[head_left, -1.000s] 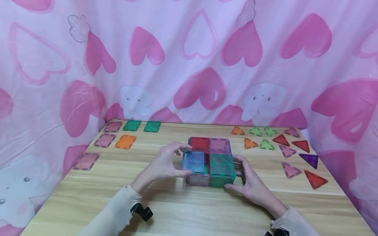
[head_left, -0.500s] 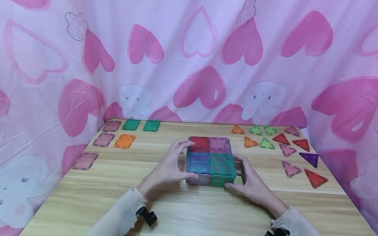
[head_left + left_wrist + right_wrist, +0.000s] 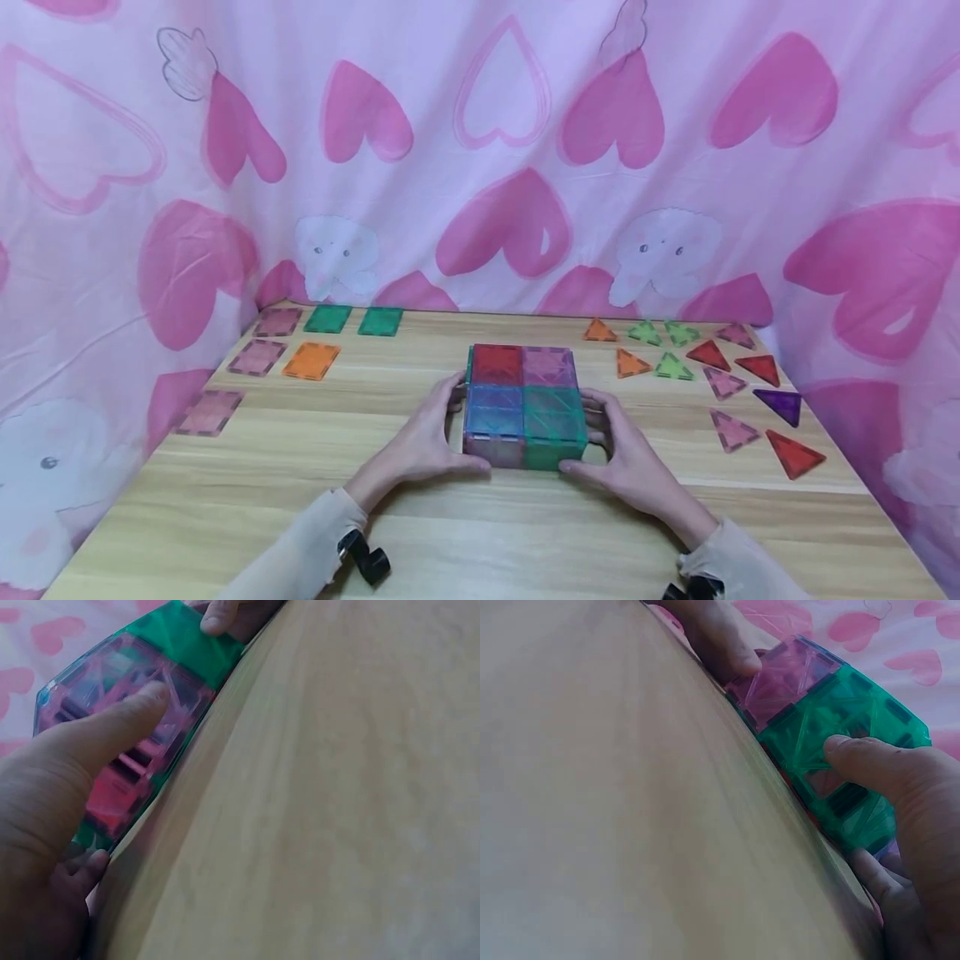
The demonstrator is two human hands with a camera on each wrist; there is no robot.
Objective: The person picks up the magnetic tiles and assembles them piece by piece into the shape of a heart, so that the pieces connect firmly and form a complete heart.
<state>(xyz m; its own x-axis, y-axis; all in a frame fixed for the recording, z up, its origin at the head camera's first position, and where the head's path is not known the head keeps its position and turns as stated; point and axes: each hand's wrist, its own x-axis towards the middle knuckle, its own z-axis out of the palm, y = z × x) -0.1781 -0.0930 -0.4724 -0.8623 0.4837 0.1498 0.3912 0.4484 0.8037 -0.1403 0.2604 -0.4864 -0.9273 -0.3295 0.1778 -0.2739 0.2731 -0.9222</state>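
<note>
A low box of translucent magnetic tiles (image 3: 555,408) sits on the wooden table in the head view. Its top has a red tile (image 3: 498,364), a pink tile (image 3: 550,367), a blue tile (image 3: 495,410) and a green one. My left hand (image 3: 423,437) grips the left front corner, thumb across the pink front wall (image 3: 176,727) and fingers along the left side. Opposite it, my right hand (image 3: 630,454) holds the right front corner. Its thumb presses the green wall (image 3: 810,720) in the right wrist view. The fingers behind the box are partly hidden.
Loose pink square tiles (image 3: 257,357), green squares (image 3: 381,321) and an orange square (image 3: 312,361) lie at the left. Several triangle tiles, including a red one (image 3: 795,454) and a purple one (image 3: 778,406), are spread at the right. A heart-printed curtain (image 3: 502,225) hangs behind the table.
The blue tile, tilted over the left front corner earlier, now lies flush in the top. My left hand has moved down from the top to the box's side. The right hand keeps its hold.
</note>
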